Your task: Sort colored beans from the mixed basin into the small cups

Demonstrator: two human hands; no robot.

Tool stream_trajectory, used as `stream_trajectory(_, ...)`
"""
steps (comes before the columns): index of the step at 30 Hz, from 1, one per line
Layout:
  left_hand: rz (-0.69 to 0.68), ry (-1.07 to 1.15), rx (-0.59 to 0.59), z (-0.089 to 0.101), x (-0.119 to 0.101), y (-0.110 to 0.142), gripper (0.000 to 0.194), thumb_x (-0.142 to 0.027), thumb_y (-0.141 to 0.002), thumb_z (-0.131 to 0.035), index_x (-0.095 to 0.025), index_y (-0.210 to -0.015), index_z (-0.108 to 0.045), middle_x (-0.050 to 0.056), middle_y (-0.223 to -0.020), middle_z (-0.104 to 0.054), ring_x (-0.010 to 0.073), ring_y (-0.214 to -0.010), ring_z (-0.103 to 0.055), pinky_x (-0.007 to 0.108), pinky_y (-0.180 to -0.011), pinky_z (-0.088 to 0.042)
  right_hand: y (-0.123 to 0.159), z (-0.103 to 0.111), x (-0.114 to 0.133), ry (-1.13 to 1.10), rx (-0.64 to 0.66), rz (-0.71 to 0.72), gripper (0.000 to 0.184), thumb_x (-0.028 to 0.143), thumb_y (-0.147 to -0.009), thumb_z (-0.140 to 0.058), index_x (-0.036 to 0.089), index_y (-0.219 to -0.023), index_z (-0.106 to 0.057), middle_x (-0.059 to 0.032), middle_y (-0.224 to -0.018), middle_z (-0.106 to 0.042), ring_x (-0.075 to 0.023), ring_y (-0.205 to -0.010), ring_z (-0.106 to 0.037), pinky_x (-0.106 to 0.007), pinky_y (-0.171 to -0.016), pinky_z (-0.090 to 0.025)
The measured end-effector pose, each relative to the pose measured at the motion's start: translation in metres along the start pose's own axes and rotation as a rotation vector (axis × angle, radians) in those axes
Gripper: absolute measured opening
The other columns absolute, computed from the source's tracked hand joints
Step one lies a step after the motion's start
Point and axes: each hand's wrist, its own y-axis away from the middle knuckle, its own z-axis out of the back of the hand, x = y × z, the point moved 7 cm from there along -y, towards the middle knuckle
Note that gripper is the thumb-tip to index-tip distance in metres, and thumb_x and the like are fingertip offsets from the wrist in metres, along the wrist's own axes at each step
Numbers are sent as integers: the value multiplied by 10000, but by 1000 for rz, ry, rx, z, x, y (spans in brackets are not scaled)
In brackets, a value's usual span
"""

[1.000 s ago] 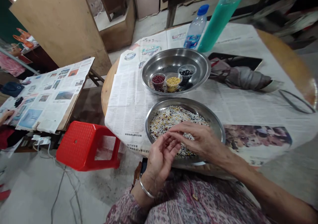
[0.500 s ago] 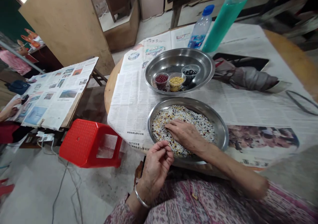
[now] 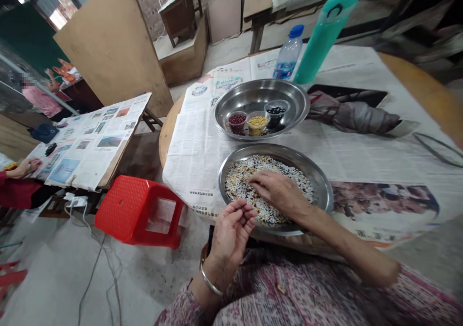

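My right hand [image 3: 277, 193] reaches over a steel basin [image 3: 325, 198] of mixed white, yellow and dark grains and beans [image 3: 246, 171]. Its fingers are drawn together, tips down at the surface of the mix; what they pinch, if anything, is hidden. At the basin's near left rim, my left hand [image 3: 231, 234] is turned palm up, fingers curled in with the thumb near them. Whatever lies inside those fingers cannot be made out. Behind stands a second steel basin [image 3: 224, 99] with clear cups of red beans [image 3: 237, 119], yellow beans [image 3: 257, 122] and black beans [image 3: 276, 111].
Newspaper [image 3: 191, 157] covers the round table. A water bottle [image 3: 288, 56], a teal bottle [image 3: 321, 41] and a folded grey umbrella [image 3: 365, 116] stand or lie beyond the basins. To the left are a red stool [image 3: 123, 208], a papered table [image 3: 104, 147] and other people.
The view has shifted, so the scene sits slightly lower and further right. My right fingers have moved a little within the mix. My left hand stays curled beside the basin.
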Motion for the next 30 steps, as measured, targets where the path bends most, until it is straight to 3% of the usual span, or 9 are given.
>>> stream_trajectory(4,7,-28,25,-6,2,-8,205,-199,-839,-701,-94,-1015,-715,130,-1029,-717,188,-953,-696,288,-905,-522,4,21,-6,-138,-92,-89,197,258,-937,-521,205,-894,-705,-69,-919,-710,-194,-782,-666,-323,-725,-505)
stream_trajectory(8,37,18,67,-16,7,-17,186,-251,-895,-645,-104,-978,-724,132,-1056,-718,196,-989,-684,306,-947,-520,8,36,19,-284,-67,-30,193,251,-938,-527,218,-878,-708,-57,-877,-703,-181,-793,-662,-312,-733,-528)
stream_trajectory(11,50,80,88,-22,10,-19,162,-218,-917,-605,-95,-910,-710,107,-966,-704,145,-874,-668,253,-864,-537,13,40,36,-365,-2,24,190,255,-939,-536,234,-950,-725,-58,-938,-725,-186,-863,-680,-319,-785,-545)
stream_trajectory(14,92,108,17,-14,15,-13,108,-177,-895,-637,-91,-835,-664,59,-819,-636,90,-715,-604,171,-681,-498,13,41,26,-396,-56,-51,187,278,-932,-548,221,-938,-727,-61,-926,-741,-189,-826,-691,-320,-756,-550)
stream_trajectory(18,155,80,42,-1,22,1,155,-209,-838,-727,-109,-832,-608,-5,-717,-526,56,-585,-479,150,-550,-406,5,13,14,-368,47,-35,181,244,-912,-554,216,-897,-732,-48,-864,-751,-181,-771,-691,-315,-731,-543)
stream_trajectory(24,194,20,76,12,26,9,252,-180,-770,-781,-119,-907,-579,-47,-667,-436,42,-546,-400,137,-511,-305,-2,-36,33,-190,156,139,192,181,-922,-549,209,-984,-728,-68,-929,-736,-186,-859,-682,-294,-779,-518)
stream_trajectory(30,178,48,92,12,27,9,281,-189,-741,-798,-113,-919,-594,-33,-678,-479,43,-549,-426,143,-519,-322,-5,-51,36,-18,246,107,209,120,-919,-515,189,-945,-712,-75,-906,-713,-176,-818,-662,-261,-727,-481)
